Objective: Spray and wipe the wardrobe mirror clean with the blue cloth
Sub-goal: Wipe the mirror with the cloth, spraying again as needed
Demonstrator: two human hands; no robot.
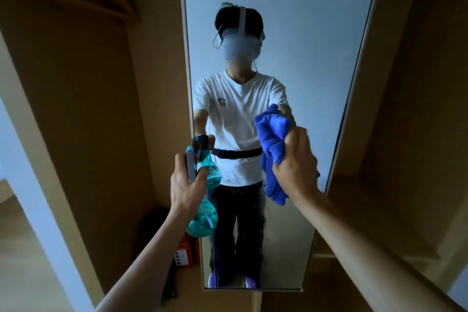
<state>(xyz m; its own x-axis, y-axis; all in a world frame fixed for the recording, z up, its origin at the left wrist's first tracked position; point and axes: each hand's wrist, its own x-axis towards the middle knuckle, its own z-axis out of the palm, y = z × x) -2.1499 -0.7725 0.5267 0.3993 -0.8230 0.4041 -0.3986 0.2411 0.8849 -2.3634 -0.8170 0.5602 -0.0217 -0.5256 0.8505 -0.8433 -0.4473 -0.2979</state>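
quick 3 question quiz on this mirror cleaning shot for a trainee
1. True or false: the left hand holds the spray bottle.
2. What does the right hand grip?
A) a blue cloth
B) a sponge
C) nothing
3. Fill the gap: wet streaks run down the mirror ____ the blue cloth (above or below).

Key
1. True
2. A
3. below
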